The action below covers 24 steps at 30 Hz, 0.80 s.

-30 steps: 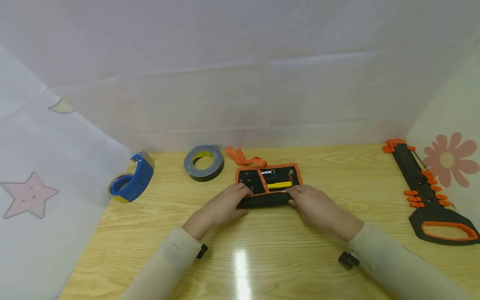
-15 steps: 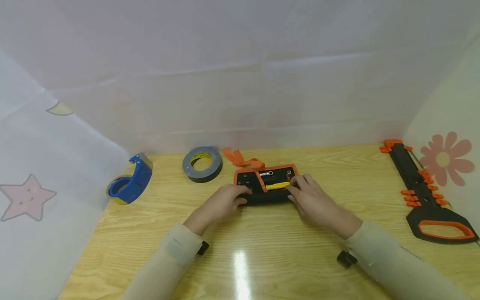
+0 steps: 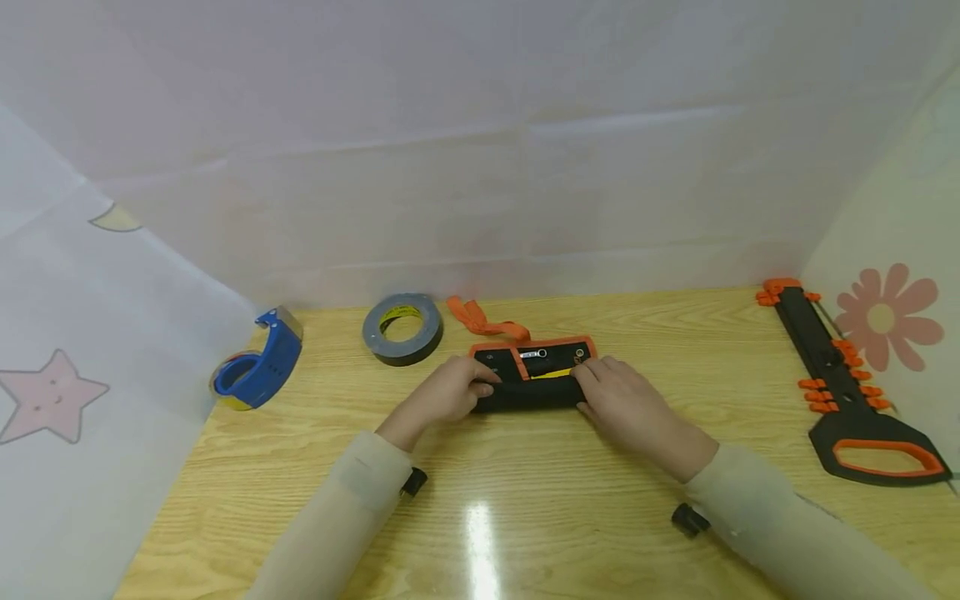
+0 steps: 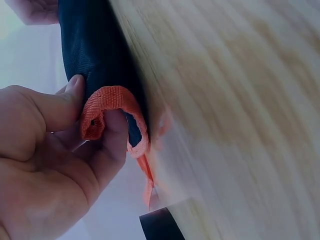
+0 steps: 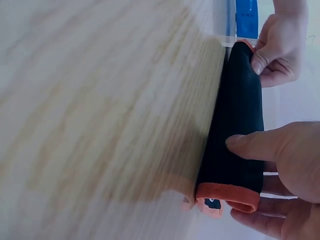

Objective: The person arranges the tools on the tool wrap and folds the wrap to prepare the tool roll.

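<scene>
A: Where is the black fabric tool roll with orange trim [image 3: 534, 379]?

B: Mid-desk, half rolled up, a yellow tool showing in its open part at 12 o'clock.

A: And the hands?

B: The left hand [image 3: 444, 393] pinches the roll's 9 o'clock end, thumb and fingers curled round it; the right hand [image 3: 622, 404] grips the 3 o'clock end likewise.

A: Around it?

B: A grey duct tape roll [image 3: 402, 327] at 10 o'clock, a blue tape dispenser [image 3: 257, 372] at 9, a black and orange handsaw [image 3: 847, 387] at 3 on the pale wooden desk [image 3: 525, 500].
</scene>
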Motion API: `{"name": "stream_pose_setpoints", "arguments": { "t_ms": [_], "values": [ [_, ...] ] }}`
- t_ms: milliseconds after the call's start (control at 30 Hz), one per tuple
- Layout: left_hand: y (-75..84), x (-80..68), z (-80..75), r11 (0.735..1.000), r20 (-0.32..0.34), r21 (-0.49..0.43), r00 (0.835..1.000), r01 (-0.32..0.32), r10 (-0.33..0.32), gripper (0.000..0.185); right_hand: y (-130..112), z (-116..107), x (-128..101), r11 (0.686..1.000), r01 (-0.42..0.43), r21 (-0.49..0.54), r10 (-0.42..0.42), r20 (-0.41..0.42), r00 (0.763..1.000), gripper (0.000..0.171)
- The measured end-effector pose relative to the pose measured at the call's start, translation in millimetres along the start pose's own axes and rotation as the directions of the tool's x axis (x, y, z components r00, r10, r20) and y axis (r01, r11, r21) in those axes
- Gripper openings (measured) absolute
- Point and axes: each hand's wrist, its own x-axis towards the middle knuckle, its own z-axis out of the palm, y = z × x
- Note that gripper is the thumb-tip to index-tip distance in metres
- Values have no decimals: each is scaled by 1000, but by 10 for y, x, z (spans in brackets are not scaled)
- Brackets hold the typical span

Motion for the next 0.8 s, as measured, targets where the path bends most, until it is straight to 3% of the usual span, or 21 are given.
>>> {"name": "stream_pose_setpoints", "arguments": {
  "t_ms": [333, 467, 633, 800],
  "values": [
    [-4, 83, -43, 997, 24, -14, 997, 78, -78, 25, -50, 113, 73, 993, -30, -116, 29, -12, 1000, 59],
    [16, 73, -55, 996, 12, 6, 996, 93, -93, 23, -61, 140, 111, 976, 18, -218, -25, -27, 999, 44],
    [12, 40, -73, 998, -5, 41, 999, 53, -52, 20, -79, 127, 138, 957, 53, -284, -61, -20, 998, 26],
    [-51, -39, -70, 998, 53, 57, 998, -32, 29, 48, -84, 122, 151, 973, 41, -229, -43, -3, 999, 30]
  ]
}}
